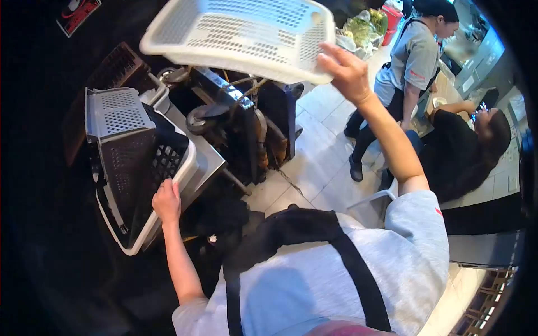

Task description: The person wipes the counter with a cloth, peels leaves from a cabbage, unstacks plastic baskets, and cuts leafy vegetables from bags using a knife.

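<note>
Our white basket (241, 39) fills the upper middle of the frame. It is a shallow rectangular tray, pale and slightly glossy, with rows of small slots through its base and walls, a rounded rim, and a bluish light across its far part. It is tilted in the air, its inside towards us, and the top of the frame cuts it off.

Our 2 hands are well apart. The right hand (348, 75) is clamped on the basket's right end, with the fingers bent over the rim; the thumb is hard to make out. The left hand (167, 201), left of centre, is closed over the edge of a white-rimmed bin (189, 162), its fingers curled and the thumb lying along the rim.

We count 1 white basket in the right hand and 1 white-rimmed bin under the left. In that bin, at the left of the frame, we see at least 2 crates: 1 grey crate (120, 112) with a perforated side, tilted, and 1 black crate (170, 159) with a lattice wall. Deeper down it is too dark to count. We also see 2 other people at the upper right: a standing person (412, 56) in a grey shirt and a person in a black top (459, 151).
</note>
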The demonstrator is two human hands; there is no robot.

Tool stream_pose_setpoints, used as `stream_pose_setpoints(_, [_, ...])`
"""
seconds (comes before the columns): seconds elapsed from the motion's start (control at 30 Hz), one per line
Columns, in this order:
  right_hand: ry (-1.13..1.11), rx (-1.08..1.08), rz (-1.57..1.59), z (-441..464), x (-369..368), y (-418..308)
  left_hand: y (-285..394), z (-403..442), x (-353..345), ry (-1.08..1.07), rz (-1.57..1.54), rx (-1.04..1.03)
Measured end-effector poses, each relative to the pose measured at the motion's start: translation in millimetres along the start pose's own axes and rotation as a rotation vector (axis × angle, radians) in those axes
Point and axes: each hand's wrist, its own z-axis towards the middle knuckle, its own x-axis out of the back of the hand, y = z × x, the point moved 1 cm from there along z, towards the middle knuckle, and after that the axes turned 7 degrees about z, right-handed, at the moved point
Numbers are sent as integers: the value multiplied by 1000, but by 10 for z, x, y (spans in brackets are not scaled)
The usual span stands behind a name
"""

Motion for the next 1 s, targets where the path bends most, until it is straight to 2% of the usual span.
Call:
stream_pose_setpoints(0.1, [-104,-68,-37,-261,28,140,8,18,27,-81,6,28])
stream_pose_setpoints(0.2, [-134,-94,-33,-372,-105,139,-16,24,-3,-86,-13,39])
stream_pose_setpoints(0.27, [-242,-158,-61,-396,-282,76,-15,16,4,-90,-12,51])
stream_pose_setpoints(0.57, [-429,-74,59,-275,-2014,-294,-3,40,54,-97,-84,49])
stream_pose_setpoints(0.63, [-531,-210,124,-183,-2231,-320,8,49,64,-173,-31,72])
stream_pose_setpoints(0.77, [-628,-287,246,-105,-2446,-292,54,46,76,-184,8,126])
stream_pose_setpoints(0.9, [-578,-282,291,-157,-2337,-383,60,25,43,-145,62,106])
stream_pose_setpoints(1.0, [-322,-491,357,-146,-1998,-673,58,59,21,-127,81,87])
